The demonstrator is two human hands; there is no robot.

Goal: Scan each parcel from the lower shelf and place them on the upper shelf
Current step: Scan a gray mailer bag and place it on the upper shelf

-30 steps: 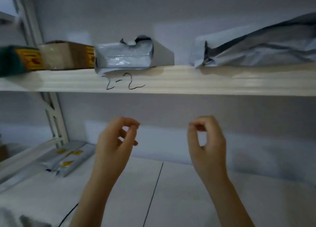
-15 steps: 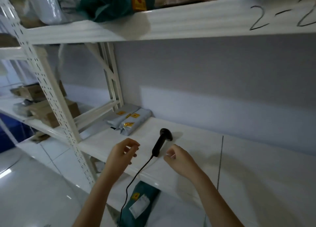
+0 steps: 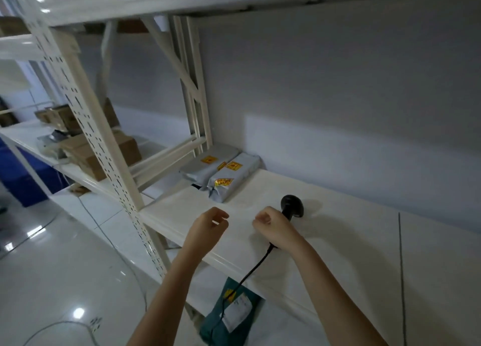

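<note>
Two grey parcels with yellow stickers lie side by side at the back left of the white lower shelf (image 3: 351, 254): one (image 3: 205, 164) nearer the post, the other (image 3: 235, 180) beside it. A black hand scanner (image 3: 293, 205) lies on the shelf, its cable running off the front edge. My right hand (image 3: 273, 227), fingers curled, covers the scanner's handle; whether it grips the handle is hidden. My left hand (image 3: 208, 226) hovers loosely curled over the shelf's front and holds nothing. The underside of the upper shelf (image 3: 182, 2) spans the top.
A perforated white upright (image 3: 99, 142) stands left of my hands. Beyond it, the neighbouring shelf carries cardboard boxes (image 3: 104, 153). A green parcel (image 3: 229, 317) with a white label lies below the shelf. Glossy floor spreads lower left, with blue bins (image 3: 15, 174) at the far left.
My view dropped from the upper shelf to the lower one. Both hands came down. My right hand moved from beside the scanner to over its handle.
</note>
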